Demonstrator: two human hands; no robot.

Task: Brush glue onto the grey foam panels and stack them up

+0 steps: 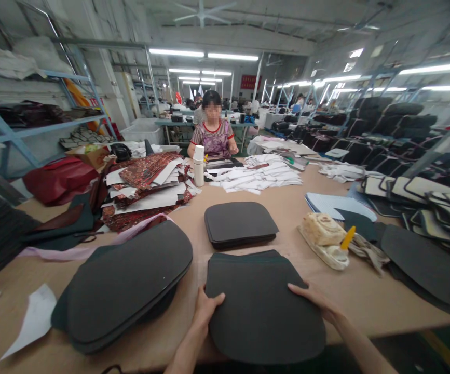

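Both hands hold a stack of dark grey panels [263, 311] at the table's near edge. My left hand [206, 306] grips its left side, thumb on top and fingers hidden at the edge. My right hand [315, 298] grips the right side the same way, its thumb lying on the top panel. Just beyond lies a smaller stack of dark panels [240, 222] with rounded far corners. Left of my left hand is a larger stack of dark rounded panels [131, 283], set at a slant.
Patterned red and white pieces [147, 187] are piled at the left, beside a white bottle [199, 167]. White strips [256, 174] lie farther back, before a seated person [212, 132]. At right are a yellow-tipped glue bottle [343, 248] and more dark panels [423, 262].
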